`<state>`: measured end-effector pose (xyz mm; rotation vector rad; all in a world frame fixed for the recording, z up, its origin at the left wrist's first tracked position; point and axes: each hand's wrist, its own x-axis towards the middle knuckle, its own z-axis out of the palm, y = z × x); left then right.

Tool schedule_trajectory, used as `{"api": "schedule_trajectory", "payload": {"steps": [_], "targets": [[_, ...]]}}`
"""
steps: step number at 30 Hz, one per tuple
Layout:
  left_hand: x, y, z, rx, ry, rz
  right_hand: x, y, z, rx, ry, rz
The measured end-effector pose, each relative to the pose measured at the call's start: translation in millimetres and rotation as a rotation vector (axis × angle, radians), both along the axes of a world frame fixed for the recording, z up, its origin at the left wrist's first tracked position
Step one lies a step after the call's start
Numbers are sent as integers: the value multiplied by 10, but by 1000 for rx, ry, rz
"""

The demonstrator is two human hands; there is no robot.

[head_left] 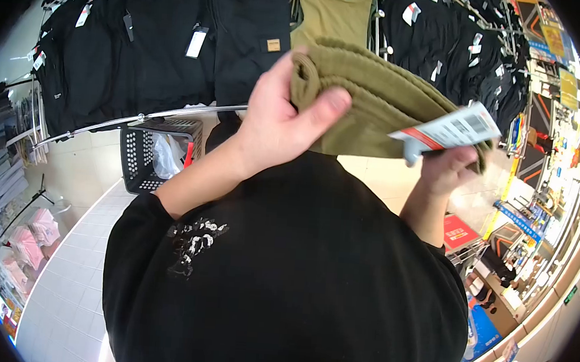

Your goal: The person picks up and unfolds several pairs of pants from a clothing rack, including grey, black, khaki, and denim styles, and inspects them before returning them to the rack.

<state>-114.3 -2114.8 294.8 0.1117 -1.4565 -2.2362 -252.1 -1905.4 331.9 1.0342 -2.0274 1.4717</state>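
Your left hand point(274, 123) is closed on one end of the waistband of the olive garment point(367, 136), thumb lying across the front; your right hand point(447, 170) pinches the other end, its fingers mostly hidden by cloth. The garment is held up between them, in front of your black top point(297, 269) and short of the rack's rail point(174, 111). The price tag point(458, 129) lies over the cloth just above your right thumb, so a hard sideways pull there could crease or tear it. Uneven tension might let the gathered waistband slip from your right hand's grip. Swinging it forward could snag the hanging black clothes point(158, 51) and their tags.
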Motion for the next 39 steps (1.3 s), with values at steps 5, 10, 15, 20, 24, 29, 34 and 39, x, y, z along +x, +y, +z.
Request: {"api": "schedule_trajectory", "payload": {"steps": [5, 10, 15, 20, 24, 29, 34, 39], "targets": [[-203, 317, -161, -223, 101, 250, 33, 325, -313, -73, -411, 245], [-191, 334, -170, -793, 191, 316, -43, 605, -452, -31, -463, 324], [-125, 475, -60, -833, 56, 169, -103, 644, -533, -75, -346, 466], [-98, 504, -53, -970, 0, 39, -351, 626, -682, -120, 91, 378], [-96, 496, -61, -888, -112, -12, -460, 579, -613, -25, 314, 228], [-179, 494, -17, -1000, -131, -45, -494, 630, -407, 116, 345, 186], [-335, 472, -165, -1181, -30, 105, -545, 693, -481, -32, 65, 367], [-522, 545, -356, -1295, -50, -186, -552, 785, -456, -43, -99, 100]]}}
